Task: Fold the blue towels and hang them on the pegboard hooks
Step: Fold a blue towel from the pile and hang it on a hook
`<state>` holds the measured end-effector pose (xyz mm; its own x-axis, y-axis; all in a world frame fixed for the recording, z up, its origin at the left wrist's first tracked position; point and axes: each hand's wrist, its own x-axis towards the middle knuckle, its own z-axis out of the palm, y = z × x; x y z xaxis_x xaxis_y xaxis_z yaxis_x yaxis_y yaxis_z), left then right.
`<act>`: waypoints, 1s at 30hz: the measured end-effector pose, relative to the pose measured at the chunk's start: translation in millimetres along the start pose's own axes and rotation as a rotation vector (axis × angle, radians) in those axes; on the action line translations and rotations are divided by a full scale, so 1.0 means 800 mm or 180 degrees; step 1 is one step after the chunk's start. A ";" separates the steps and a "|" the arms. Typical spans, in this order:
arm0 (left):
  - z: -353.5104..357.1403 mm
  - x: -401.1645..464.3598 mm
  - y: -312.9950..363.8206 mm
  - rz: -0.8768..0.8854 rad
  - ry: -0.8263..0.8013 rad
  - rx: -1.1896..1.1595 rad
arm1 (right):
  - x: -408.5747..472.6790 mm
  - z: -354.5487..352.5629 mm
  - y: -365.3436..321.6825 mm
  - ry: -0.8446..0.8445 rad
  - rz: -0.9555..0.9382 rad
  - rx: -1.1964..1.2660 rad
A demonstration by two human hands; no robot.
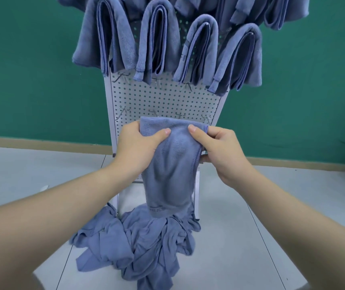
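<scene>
Folded blue terry towel (pixel 170 164) hanging lengthwise before the white perforated pegboard (pixel 163 99), left hand (pixel 140 146) and right hand (pixel 219 151) each with grip pinched on its top fold (thumbs in front), crumpled blue towels (pixel 138 243) heaped on the pale grey table (pixel 240 248) below, folded blue towels (pixel 157 38) draped over upper hooks, bare metal hooks (pixel 153 111) just behind the hands.

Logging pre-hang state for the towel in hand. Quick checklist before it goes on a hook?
1. Both hands hold the folded towel: left hand and right hand pinch its top edge. Ok.
2. Towel folded: hangs as a narrow strip. Ok.
3. Free hooks: empty hooks show on the pegboard. Ok.
4. Lower end clear of the pile: it overlaps the pile in view. Cannot tell.
5. Hung towels seated on their hooks. Ok.
</scene>
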<state>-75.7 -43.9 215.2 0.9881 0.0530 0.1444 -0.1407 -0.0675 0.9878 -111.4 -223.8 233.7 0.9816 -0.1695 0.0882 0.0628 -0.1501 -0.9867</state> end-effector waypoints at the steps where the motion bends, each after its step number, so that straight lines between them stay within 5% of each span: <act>1: 0.001 0.000 -0.001 0.0131 0.0101 0.0122 | -0.001 0.002 0.000 0.0007 0.0004 0.0003; 16: 0.013 0.006 -0.011 0.0650 0.0494 0.0985 | -0.004 0.035 0.014 0.0139 0.0034 0.0000; 30: 0.016 -0.009 -0.005 0.0655 0.0313 0.0712 | -0.002 0.036 0.008 0.0331 -0.0197 -0.0283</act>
<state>-81.3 -57.2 209.4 0.9281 0.1107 0.3554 -0.3090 -0.3036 0.9013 -107.4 -196.1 223.0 0.9520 -0.2567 0.1668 0.1018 -0.2483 -0.9633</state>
